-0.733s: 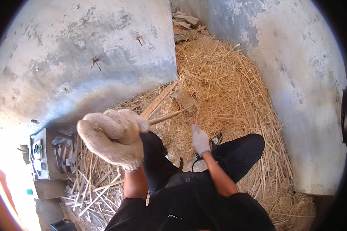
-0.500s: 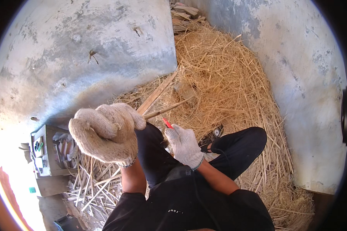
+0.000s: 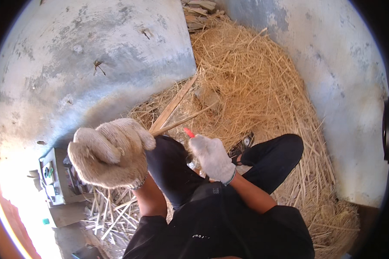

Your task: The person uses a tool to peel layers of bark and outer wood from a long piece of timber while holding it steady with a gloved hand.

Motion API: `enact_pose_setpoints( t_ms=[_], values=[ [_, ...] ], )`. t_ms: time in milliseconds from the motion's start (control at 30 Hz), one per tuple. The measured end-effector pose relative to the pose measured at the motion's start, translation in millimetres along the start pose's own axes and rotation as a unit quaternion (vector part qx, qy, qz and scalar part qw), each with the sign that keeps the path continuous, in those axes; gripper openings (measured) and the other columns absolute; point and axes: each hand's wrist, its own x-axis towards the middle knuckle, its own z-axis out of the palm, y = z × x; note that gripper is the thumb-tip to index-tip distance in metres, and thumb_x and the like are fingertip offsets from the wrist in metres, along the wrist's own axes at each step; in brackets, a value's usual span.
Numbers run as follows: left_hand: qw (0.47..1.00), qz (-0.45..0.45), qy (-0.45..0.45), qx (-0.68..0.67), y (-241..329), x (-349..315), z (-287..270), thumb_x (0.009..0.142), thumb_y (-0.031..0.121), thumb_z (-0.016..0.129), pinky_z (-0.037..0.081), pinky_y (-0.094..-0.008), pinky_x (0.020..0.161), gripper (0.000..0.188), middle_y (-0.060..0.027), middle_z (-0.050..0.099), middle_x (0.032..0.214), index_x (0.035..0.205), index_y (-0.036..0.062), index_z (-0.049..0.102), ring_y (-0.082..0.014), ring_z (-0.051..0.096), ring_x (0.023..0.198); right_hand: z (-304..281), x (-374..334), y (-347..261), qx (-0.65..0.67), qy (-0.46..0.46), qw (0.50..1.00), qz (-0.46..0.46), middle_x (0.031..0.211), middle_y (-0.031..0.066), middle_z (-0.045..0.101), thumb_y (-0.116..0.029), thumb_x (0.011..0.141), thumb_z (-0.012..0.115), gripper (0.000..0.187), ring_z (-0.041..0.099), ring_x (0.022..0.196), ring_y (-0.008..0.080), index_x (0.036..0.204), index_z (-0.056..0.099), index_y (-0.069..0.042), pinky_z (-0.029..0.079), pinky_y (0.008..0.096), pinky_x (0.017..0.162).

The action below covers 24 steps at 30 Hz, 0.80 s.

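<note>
My left hand [image 3: 110,153], in a thick off-white knit glove, is raised at the left with its fingers curled shut. A thin wooden strip [image 3: 183,119] sticks out of its thumb side, pointing right and away from me. My right hand [image 3: 212,157], also gloved, is closed above my lap around a slim red tool [image 3: 189,132]. Only the tool's red end shows; the rest is hidden by the glove, so its kind cannot be told. That end is just below the strip, with a small gap between them in the picture.
Fine shavings [image 3: 255,77] heap up ahead and to the right. A flat board [image 3: 175,103] lies beyond my left knee. Weathered walls [image 3: 86,52] rise on both sides. Cut strips [image 3: 112,216] and a box-like shelf [image 3: 58,177] with small items are at the left.
My right hand has shifted slightly right, with the red tool in it. My left hand sits a little farther left, still gripping the strip. The whole view has tilted a bit.
</note>
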Motion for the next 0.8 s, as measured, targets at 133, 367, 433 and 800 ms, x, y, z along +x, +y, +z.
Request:
enact_pose_setpoints(
  t_ms=[133, 367, 433, 800],
  values=[
    [0.995, -0.032, -0.088, -0.019, 7, 1, -4, 0.106, 0.028, 0.024, 0.040, -0.0366, 0.033, 0.050, -0.0046, 0.042, 0.045, 0.068, 0.0090, 0.050, -0.0152, 0.032, 0.033, 13, -1, 4, -0.040, 0.031, 0.999, 0.021, 0.067, 0.0207, 0.061, -0.037, 0.103, 0.053, 0.037, 0.063, 0.063, 0.0413, 0.095, 0.066, -0.003, 0.046, 0.0497, 0.057],
    [0.989, -0.038, -0.140, -0.038, 12, -2, 1, 0.105, 0.028, 0.028, 0.040, -0.0373, 0.033, 0.048, -0.0027, 0.039, 0.045, 0.064, 0.0104, 0.045, -0.0162, 0.033, 0.032, 13, 16, 111, -0.165, 0.108, 0.976, 0.093, 0.073, 0.0269, 0.061, -0.047, 0.103, 0.044, 0.053, 0.063, 0.079, 0.0455, 0.093, 0.067, -0.001, 0.046, 0.0487, 0.068],
    [0.993, -0.038, -0.104, -0.041, 15, -15, -2, 0.105, 0.028, 0.029, 0.040, -0.0378, 0.033, 0.047, -0.0027, 0.039, 0.046, 0.065, 0.0106, 0.045, -0.0163, 0.033, 0.033, 12, 5, 102, -0.179, 0.096, 0.973, 0.109, 0.074, 0.0271, 0.062, -0.051, 0.103, 0.041, 0.058, 0.064, 0.079, 0.0461, 0.091, 0.067, -0.001, 0.048, 0.0499, 0.068],
    [0.996, -0.031, -0.068, -0.041, 12, -7, -7, 0.106, 0.027, 0.031, 0.042, -0.0368, 0.036, 0.046, -0.0045, 0.041, 0.045, 0.068, 0.0085, 0.049, -0.0168, 0.034, 0.034, 5, 17, 104, -0.178, 0.079, 0.973, 0.124, 0.075, 0.0278, 0.063, -0.053, 0.102, 0.042, 0.059, 0.063, 0.074, 0.0479, 0.092, 0.067, -0.001, 0.047, 0.0517, 0.063]
  ],
)
